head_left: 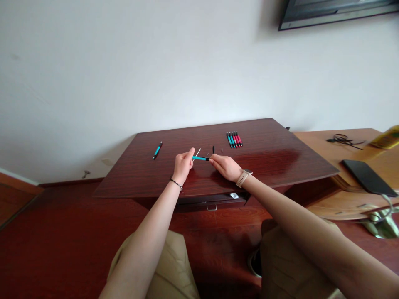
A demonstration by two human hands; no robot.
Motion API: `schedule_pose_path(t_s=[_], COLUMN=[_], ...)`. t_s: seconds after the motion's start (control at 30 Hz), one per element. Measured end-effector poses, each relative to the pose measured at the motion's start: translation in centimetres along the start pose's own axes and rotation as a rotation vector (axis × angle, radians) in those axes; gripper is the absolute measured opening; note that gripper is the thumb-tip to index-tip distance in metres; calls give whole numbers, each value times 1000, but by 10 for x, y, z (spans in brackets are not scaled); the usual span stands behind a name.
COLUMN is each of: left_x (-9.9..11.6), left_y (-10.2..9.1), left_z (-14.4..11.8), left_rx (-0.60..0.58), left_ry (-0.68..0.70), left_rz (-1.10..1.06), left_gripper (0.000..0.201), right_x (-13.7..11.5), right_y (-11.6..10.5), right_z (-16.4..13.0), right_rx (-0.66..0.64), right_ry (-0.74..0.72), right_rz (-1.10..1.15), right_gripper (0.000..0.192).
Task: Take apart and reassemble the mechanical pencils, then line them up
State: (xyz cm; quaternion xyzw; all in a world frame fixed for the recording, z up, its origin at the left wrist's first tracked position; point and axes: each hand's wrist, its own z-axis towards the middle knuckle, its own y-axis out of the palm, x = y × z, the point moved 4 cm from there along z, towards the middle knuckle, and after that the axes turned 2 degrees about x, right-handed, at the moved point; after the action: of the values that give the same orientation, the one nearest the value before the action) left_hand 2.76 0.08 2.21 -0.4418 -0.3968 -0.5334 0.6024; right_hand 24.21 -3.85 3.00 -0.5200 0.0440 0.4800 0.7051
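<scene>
Both hands, left hand point(183, 162) and right hand point(225, 166), grip one teal pen barrel point(201, 158) (ends pinched) above the table point(264, 158).

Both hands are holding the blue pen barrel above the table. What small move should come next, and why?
Probably the right hand should pick up the thin refill lying just behind the blue pen barrel. The left hand already grips the barrel's other end, and loose small parts lie close by.

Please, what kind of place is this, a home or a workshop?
Probably a room in a home or a hotel, not a workshop: a low dark wooden table against a plain white wall, a wall-mounted screen above, and a side desk with a phone.
</scene>
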Motion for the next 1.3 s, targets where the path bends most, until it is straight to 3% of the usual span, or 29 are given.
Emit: schedule_pose_path(t_s=[0.2,0.4,0.5,0.73,0.87,1.03,1.3], left_x=[6,10,9,17,14,8,10], left_y=[7,0,-3,9,8,8,8], left_z=[-1,-2,-3,-6,-5,-3,-1], left_rx=[-130,66,105,-136,-109,-97,-164], left_ry=[84,161,128,174,128,52,75], left_rz=[-14,296,332,53,-59,-89,-133], left_gripper=[48,70,74,40,33,38,33], right_x=[3,-1,-3,1,0,-1,1], right_y=[0,1,2,0,2,3,-2], right_z=[0,0,0,0,0,0,0], right_rx=[19,-7,-16,15,14,-2,39], right_ry=[17,-30,-48,-1,-13,-35,4], right_rz=[3,-18,-18,-21,-19,-26,15], right_gripper=[34,34,35,33,32,33,32])
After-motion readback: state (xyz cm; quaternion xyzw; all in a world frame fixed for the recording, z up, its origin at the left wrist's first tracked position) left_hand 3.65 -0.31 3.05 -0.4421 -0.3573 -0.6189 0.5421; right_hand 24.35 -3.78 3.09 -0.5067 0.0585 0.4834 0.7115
